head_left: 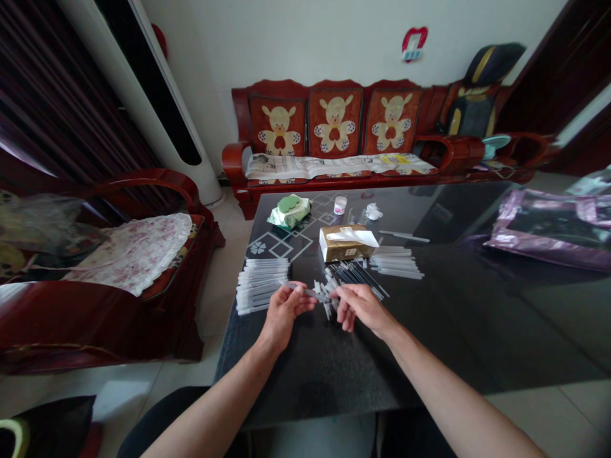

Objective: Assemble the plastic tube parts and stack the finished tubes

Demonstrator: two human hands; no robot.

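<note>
My left hand (pixel 285 310) is closed around a slim translucent pen barrel (pixel 311 293), which points toward my other hand. My right hand (pixel 361 306) pinches a small whitish pen part (pixel 330 278) near the barrel's end; whether the two touch I cannot tell. Small pale pen parts (pixel 327 309) lie in a loose pile below the fingertips. To the left, many white pen barrels (pixel 260 286) lie side by side in a stack. Thin dark refills (pixel 359 277) are spread just beyond my right hand, beside another group of whitish barrels (pixel 396 262).
On the dark table (pixel 305 388) stand a tissue box (pixel 346 250), a green wipes pack (pixel 289 213), a small white tub (pixel 340 205) and a crumpled tissue (pixel 373 212). A purple-edged bag (pixel 548 229) lies right. A wooden sofa (pixel 334 184) stands behind, an armchair (pixel 186 191) left.
</note>
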